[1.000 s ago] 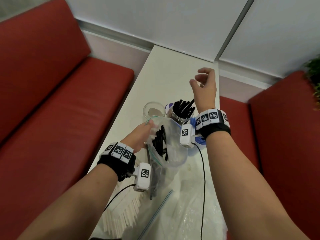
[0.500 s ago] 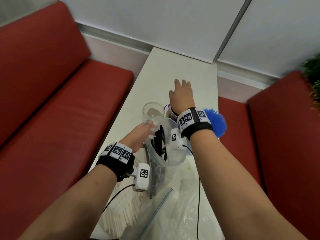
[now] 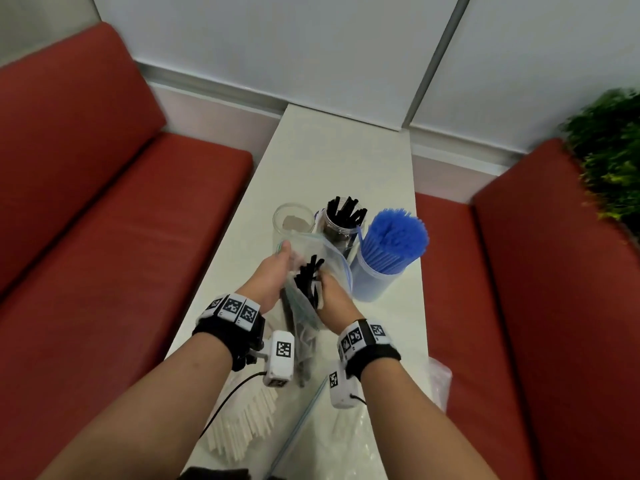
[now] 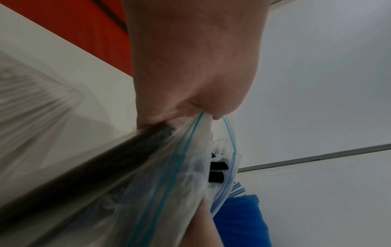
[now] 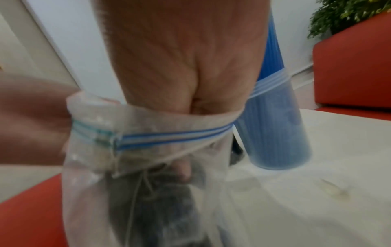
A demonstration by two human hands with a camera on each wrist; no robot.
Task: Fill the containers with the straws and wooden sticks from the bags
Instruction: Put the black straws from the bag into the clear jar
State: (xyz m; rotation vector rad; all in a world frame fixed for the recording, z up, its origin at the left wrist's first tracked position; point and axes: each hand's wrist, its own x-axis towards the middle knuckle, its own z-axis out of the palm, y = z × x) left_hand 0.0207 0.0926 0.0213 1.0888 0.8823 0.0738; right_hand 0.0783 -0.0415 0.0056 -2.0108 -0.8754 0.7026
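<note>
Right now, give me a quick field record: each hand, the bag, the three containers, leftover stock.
left hand: pinches the rim of the zip bag, holding it up and open
right hand: fingers inside the bag mouth among the black straws; grip not visible
empty jar: clear, nothing in it
middle jar: partly filled with black straws
blue straw container: packed full with blue straws
white sticks: loose pile on the table near its front edge
other bags: clear plastic lying flat beside them
</note>
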